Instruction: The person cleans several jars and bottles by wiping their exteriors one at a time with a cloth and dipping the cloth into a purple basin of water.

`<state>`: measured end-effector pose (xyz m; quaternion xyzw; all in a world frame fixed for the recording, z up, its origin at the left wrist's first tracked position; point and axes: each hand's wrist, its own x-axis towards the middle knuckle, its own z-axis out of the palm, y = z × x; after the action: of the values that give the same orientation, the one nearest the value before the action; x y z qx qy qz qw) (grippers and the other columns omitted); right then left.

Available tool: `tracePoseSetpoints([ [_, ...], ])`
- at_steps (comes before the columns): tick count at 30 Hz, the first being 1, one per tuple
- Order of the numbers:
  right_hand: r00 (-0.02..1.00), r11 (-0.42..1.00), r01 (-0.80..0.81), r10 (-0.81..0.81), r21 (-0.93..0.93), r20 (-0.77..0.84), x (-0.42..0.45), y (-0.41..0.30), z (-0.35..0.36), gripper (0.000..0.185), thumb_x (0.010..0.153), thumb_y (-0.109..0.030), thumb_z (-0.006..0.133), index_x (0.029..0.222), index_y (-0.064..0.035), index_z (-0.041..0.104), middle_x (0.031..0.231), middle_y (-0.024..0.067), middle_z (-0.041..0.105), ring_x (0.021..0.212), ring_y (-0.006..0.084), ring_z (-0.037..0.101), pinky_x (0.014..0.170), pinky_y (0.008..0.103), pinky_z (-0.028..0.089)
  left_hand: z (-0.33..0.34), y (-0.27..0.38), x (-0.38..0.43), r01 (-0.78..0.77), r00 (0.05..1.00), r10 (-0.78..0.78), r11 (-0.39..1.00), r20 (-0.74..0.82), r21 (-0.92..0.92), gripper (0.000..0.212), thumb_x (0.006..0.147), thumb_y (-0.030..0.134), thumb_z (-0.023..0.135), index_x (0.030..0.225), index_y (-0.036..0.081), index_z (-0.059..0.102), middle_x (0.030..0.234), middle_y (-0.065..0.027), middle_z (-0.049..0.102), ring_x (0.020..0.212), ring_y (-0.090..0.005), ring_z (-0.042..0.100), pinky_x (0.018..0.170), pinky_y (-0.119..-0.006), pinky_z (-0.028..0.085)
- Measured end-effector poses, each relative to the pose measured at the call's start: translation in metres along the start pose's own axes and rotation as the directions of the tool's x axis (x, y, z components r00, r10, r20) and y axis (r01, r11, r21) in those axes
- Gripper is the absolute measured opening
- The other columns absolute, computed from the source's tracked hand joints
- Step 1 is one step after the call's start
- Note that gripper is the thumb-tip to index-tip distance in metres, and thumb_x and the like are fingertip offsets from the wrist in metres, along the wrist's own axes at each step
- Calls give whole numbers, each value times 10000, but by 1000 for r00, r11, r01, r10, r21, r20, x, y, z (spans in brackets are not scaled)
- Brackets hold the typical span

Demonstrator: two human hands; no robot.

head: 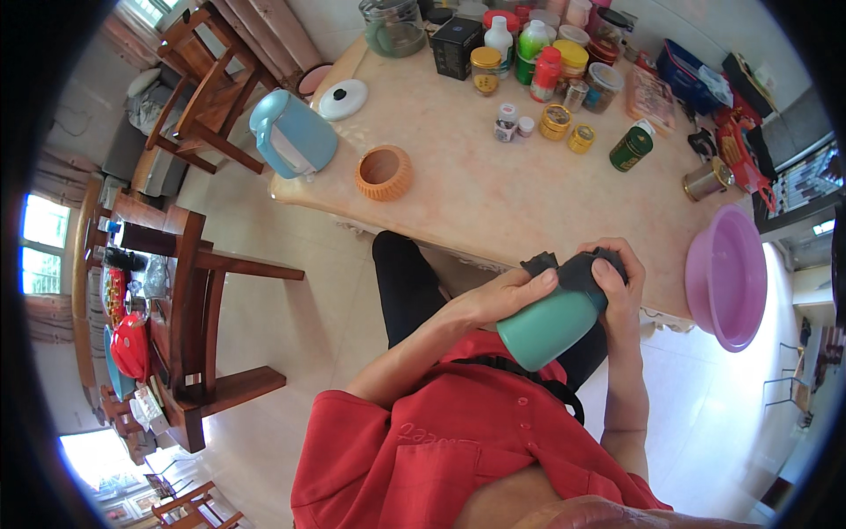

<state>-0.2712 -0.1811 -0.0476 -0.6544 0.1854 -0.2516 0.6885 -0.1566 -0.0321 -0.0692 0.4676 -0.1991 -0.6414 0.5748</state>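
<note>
A green, rounded container (548, 327) with a darker rim is held tilted over my lap, just off the table's near edge. My left hand (509, 297) lies along its upper side, thumb extended, beside a loose end of a dark grey cloth (575, 272). With my right hand (618, 281) I grip that cloth against the container's rim end, thumb on top. The cloth covers the end, so its opening is hidden.
On the marble-look table (462, 192) stand an orange ribbed pot (384, 175), a light blue electric kettle (297, 135), a white lid (344, 99) and a green tin (631, 149). Jars and bottles crowd the back. A purple basin (727, 278) is at the right edge, a wooden chair (192, 284) at left.
</note>
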Motion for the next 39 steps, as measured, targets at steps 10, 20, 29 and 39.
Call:
tracePoseSetpoints([
  [10,998,976,67,-68,-208,3,1,-5,9,198,789,-151,608,913,-4,563,801,22,580,734,94,520,684,238,431,9,-3,-2,-183,974,227,844,-27,505,886,606,393,748,1263,-67,369,1163,-190,519,1085,-262,510,913,-345,409],
  [20,986,955,163,-164,249,-15,-7,13,13,378,868,-246,416,1134,16,478,1044,129,561,926,180,545,831,289,425,10,-17,-1,30,989,41,887,144,-461,756,718,386,672,1285,-20,381,1141,-197,521,1073,-261,529,875,-357,462],
  [29,931,895,361,-361,-262,53,-27,15,21,434,885,-176,387,1269,21,433,1349,186,330,1225,296,373,1022,374,279,0,-22,2,141,986,-57,776,155,-614,691,701,355,700,1246,16,445,1080,-171,572,959,-269,599,819,-368,509],
  [39,982,944,189,-189,-270,24,-12,7,37,469,949,-191,316,1361,32,284,1382,158,322,1288,237,304,1057,319,225,19,-14,6,-311,909,296,950,-293,-5,696,791,324,656,1302,-12,323,1175,-139,490,1074,-191,486,904,-308,405],
])
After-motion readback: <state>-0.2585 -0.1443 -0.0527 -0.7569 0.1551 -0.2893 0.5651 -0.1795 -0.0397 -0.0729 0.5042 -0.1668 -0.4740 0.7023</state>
